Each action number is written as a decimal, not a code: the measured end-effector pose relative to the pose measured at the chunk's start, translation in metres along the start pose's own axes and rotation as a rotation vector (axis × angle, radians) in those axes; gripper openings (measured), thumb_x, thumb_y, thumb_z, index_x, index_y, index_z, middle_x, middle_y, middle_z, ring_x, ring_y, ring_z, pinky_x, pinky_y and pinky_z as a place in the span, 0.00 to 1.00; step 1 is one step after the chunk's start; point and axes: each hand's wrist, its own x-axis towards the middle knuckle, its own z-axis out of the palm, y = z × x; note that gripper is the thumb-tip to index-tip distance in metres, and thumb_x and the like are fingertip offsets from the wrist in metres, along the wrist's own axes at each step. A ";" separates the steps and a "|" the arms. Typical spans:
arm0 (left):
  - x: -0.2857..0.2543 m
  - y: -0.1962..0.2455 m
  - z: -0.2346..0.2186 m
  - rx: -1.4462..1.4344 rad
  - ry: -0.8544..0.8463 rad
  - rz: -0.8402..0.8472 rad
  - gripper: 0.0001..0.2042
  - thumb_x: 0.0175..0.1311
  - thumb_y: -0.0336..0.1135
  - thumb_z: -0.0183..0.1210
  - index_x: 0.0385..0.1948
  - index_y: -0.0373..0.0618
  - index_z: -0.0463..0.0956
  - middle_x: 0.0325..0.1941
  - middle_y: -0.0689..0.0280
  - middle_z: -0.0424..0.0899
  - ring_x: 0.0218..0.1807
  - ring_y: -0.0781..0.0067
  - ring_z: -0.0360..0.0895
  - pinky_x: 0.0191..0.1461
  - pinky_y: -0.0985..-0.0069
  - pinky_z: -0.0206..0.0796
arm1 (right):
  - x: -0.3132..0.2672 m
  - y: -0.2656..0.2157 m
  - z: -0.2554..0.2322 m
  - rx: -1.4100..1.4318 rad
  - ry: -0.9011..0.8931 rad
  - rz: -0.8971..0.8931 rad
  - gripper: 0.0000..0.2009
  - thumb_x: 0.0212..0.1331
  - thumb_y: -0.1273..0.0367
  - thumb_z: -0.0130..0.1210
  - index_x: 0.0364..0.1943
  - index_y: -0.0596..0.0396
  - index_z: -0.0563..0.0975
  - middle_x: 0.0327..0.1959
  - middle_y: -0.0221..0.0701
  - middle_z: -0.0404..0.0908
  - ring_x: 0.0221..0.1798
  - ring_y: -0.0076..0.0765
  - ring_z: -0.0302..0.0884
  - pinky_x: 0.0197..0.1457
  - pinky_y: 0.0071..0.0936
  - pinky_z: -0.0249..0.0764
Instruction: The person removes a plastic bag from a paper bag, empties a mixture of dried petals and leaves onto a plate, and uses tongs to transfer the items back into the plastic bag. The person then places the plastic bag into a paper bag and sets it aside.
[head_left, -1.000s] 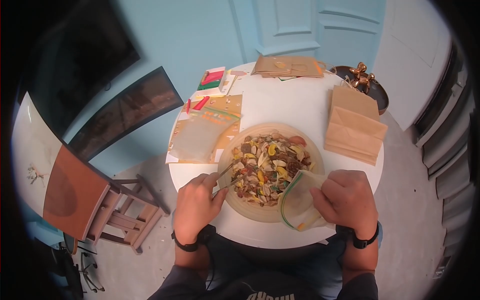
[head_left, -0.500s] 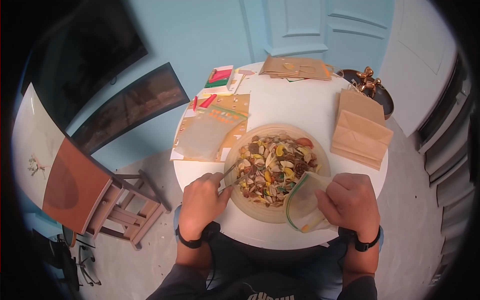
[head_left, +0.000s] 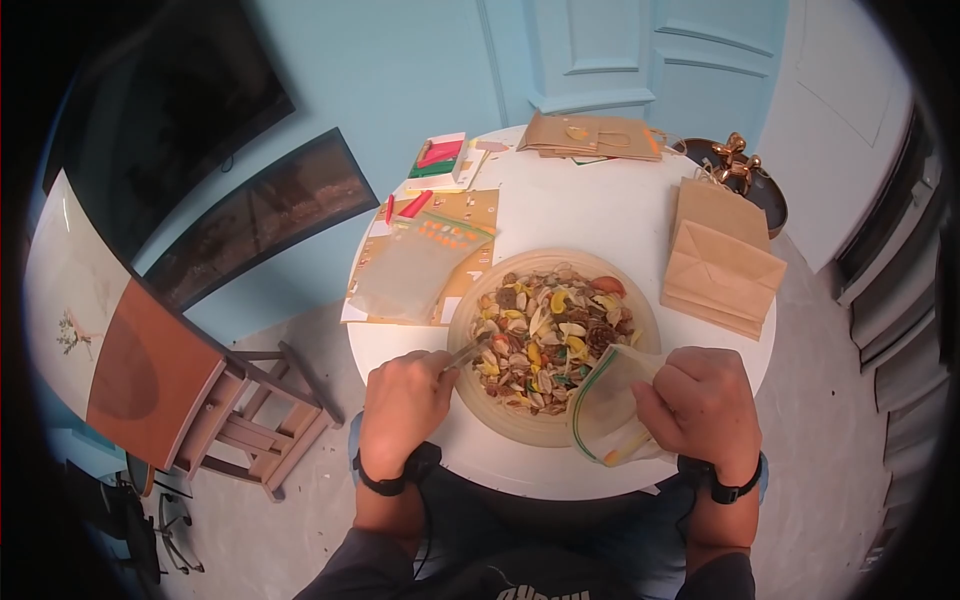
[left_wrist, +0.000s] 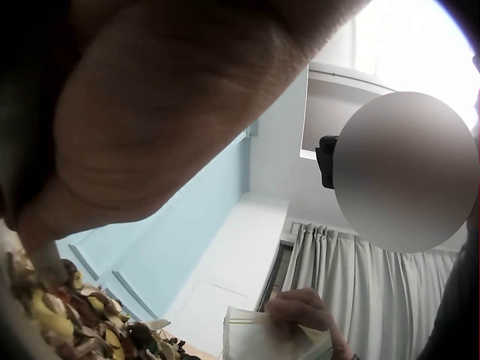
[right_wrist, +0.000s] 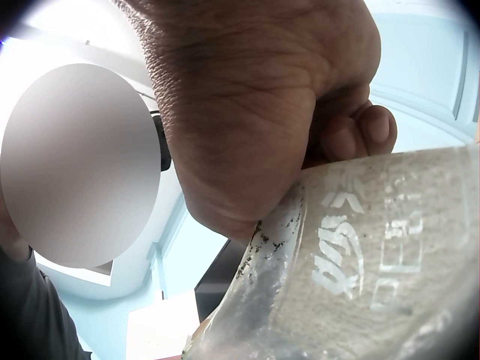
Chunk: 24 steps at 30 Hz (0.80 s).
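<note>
In the head view my left hand (head_left: 404,410) holds a pair of metal tongs (head_left: 467,353). Their arms lie close together, with the tips among dried flower pieces (head_left: 545,350) at the left side of a round, pale shallow bowl (head_left: 500,428). Yellow petals, brown cones and a reddish piece show in the mix. My right hand (head_left: 702,408) grips a clear zip bag (head_left: 607,425) by its side, its green-edged mouth facing the bowl and overlapping the rim. White print shows on the bag (right_wrist: 337,255) in the right wrist view. A small yellow-orange bit lies low in it.
Another zip bag (head_left: 405,272) lies on a patterned brown sheet (head_left: 480,212) at the left of the white round table (head_left: 590,205). Brown paper bags (head_left: 722,265) lie at the right, more paper bags (head_left: 590,135) at the back. A small box (head_left: 438,160) holds red and green pieces.
The view shifted slightly, then steadied. The tongs' arms, spread apart before, have come together in my left hand. My right hand keeps the zip bag at the bowl's rim.
</note>
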 end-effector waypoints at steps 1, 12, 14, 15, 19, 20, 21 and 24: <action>0.000 0.001 -0.001 -0.013 0.016 -0.010 0.07 0.71 0.34 0.71 0.43 0.42 0.92 0.35 0.52 0.92 0.39 0.42 0.90 0.45 0.51 0.82 | 0.000 0.000 -0.001 0.001 0.002 0.000 0.19 0.58 0.71 0.75 0.18 0.53 0.73 0.18 0.33 0.71 0.20 0.47 0.76 0.25 0.43 0.73; -0.014 0.030 -0.026 -0.281 0.020 -0.008 0.10 0.68 0.29 0.76 0.47 0.36 0.91 0.36 0.49 0.91 0.38 0.42 0.89 0.43 0.56 0.79 | -0.002 0.001 0.002 -0.005 0.015 -0.006 0.19 0.60 0.70 0.74 0.18 0.51 0.73 0.19 0.32 0.73 0.22 0.45 0.77 0.26 0.43 0.74; -0.018 0.038 -0.023 -0.360 -0.013 0.061 0.10 0.67 0.28 0.76 0.47 0.36 0.91 0.37 0.50 0.91 0.38 0.42 0.89 0.44 0.56 0.80 | -0.003 0.001 0.003 -0.011 0.012 -0.002 0.19 0.60 0.69 0.74 0.18 0.51 0.74 0.19 0.31 0.73 0.22 0.45 0.77 0.26 0.43 0.74; -0.019 0.045 -0.022 -0.380 -0.040 0.105 0.11 0.67 0.28 0.76 0.48 0.36 0.91 0.37 0.50 0.92 0.38 0.42 0.90 0.44 0.56 0.81 | -0.002 0.000 0.004 -0.012 0.010 -0.001 0.19 0.60 0.69 0.74 0.19 0.51 0.74 0.19 0.31 0.73 0.22 0.45 0.77 0.26 0.43 0.74; -0.025 0.068 -0.018 -0.424 -0.122 0.232 0.12 0.67 0.28 0.76 0.49 0.37 0.91 0.41 0.52 0.94 0.39 0.44 0.91 0.45 0.57 0.82 | -0.001 -0.002 0.005 -0.018 -0.007 -0.002 0.18 0.61 0.69 0.74 0.19 0.51 0.75 0.20 0.31 0.73 0.23 0.44 0.78 0.27 0.43 0.75; -0.025 0.073 -0.021 -0.437 -0.128 0.228 0.12 0.67 0.29 0.76 0.49 0.37 0.91 0.41 0.52 0.94 0.39 0.44 0.91 0.45 0.57 0.82 | 0.000 -0.002 0.005 -0.025 -0.014 -0.003 0.18 0.61 0.69 0.75 0.20 0.51 0.75 0.20 0.31 0.74 0.23 0.44 0.78 0.27 0.43 0.75; -0.026 0.075 -0.023 -0.450 -0.134 0.225 0.12 0.67 0.29 0.77 0.49 0.36 0.91 0.42 0.53 0.94 0.39 0.45 0.91 0.44 0.57 0.82 | 0.000 -0.001 0.004 -0.034 -0.019 -0.002 0.18 0.61 0.69 0.75 0.20 0.51 0.75 0.20 0.31 0.74 0.23 0.44 0.78 0.27 0.43 0.75; -0.023 0.056 -0.020 -0.364 -0.003 0.210 0.15 0.66 0.30 0.77 0.51 0.37 0.90 0.41 0.53 0.93 0.37 0.46 0.91 0.43 0.58 0.81 | -0.001 -0.001 0.000 -0.037 -0.015 0.003 0.18 0.60 0.69 0.75 0.20 0.51 0.75 0.20 0.31 0.74 0.23 0.44 0.78 0.27 0.43 0.75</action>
